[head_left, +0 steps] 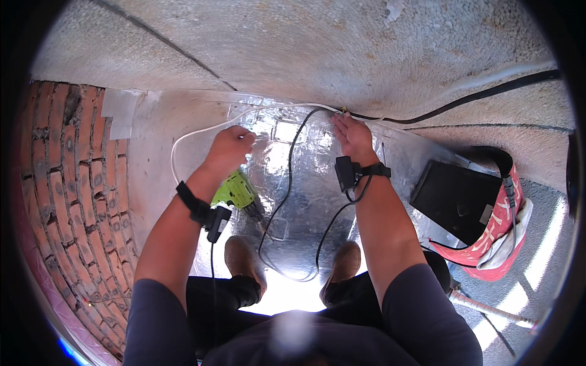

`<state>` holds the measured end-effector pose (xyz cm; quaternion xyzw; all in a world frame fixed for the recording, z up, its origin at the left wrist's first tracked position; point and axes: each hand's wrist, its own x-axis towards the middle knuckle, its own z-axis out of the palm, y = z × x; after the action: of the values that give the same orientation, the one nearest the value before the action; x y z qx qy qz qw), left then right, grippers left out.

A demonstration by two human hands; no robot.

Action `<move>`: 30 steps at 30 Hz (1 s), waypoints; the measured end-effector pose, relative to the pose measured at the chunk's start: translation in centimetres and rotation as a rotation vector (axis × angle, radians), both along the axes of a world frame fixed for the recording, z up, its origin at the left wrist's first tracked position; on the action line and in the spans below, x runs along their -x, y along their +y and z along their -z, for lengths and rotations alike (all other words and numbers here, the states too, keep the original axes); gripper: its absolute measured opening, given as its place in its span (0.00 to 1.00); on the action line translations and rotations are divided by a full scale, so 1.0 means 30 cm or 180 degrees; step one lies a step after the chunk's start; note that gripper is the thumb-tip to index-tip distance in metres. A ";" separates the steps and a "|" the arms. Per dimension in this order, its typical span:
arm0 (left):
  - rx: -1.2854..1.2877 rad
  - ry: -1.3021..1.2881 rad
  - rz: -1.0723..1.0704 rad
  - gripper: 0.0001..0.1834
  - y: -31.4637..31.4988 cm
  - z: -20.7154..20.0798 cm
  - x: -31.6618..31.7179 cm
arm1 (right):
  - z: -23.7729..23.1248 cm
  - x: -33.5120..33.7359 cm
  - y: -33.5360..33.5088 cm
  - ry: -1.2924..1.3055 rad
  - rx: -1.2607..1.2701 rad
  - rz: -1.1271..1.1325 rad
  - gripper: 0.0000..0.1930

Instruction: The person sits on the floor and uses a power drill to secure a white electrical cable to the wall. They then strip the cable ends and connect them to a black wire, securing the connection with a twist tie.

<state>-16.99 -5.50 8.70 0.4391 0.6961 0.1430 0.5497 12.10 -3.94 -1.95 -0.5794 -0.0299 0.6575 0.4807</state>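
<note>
My right hand [354, 135] reaches up to the foot of the wall, palm partly showing and fingers stretched out. Its fingertips are beside the spot where a white cable [210, 127] meets a thick black cable [464, 99]; whether they touch it I cannot tell. On the left, my left hand [231, 148] is closed with its fingers curled, and what it may hold is hidden. The white cable arches above this hand and drops behind the left forearm. A lime-green power drill [236, 190] lies just below that hand, partly covered by the wrist.
A thin black cord [290, 165] loops across the shiny foil-like surface [278, 229] between my arms. To the right, a red patterned bag [488, 244] holds a flat black case [458, 198]. Brickwork [79, 183] rises at the left; a rough pale wall [305, 49] stands ahead.
</note>
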 end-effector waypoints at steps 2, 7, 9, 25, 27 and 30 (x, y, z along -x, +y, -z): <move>-0.0098 0.0103 -0.0012 0.15 -0.014 -0.036 0.056 | -0.001 -0.014 0.020 -0.0083 0.0072 -0.0067 0.14; -0.0057 0.0294 -0.0076 0.14 -0.082 -0.138 0.186 | -0.006 -0.031 0.036 -0.0208 0.0177 -0.0449 0.14; 0.0072 0.0422 -0.0091 0.13 -0.112 -0.180 0.244 | 0.068 -0.050 0.043 -0.0147 0.0132 -0.0682 0.14; -0.1369 0.0859 0.0236 0.14 -0.596 -1.113 0.405 | 0.375 -0.282 0.100 0.0472 -0.0215 -0.1267 0.17; -0.1453 0.0730 0.0231 0.15 -0.663 -1.251 0.431 | 0.393 -0.318 0.167 0.0236 -0.0001 -0.1280 0.17; -0.1971 0.0578 -0.0930 0.17 -0.754 -1.436 0.470 | 0.459 -0.360 0.218 0.0178 0.0099 -0.1274 0.16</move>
<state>-31.10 -28.12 51.77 0.4916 0.7213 0.3848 0.3001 22.91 2.61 -15.71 -0.5508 -0.1209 0.7562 0.3320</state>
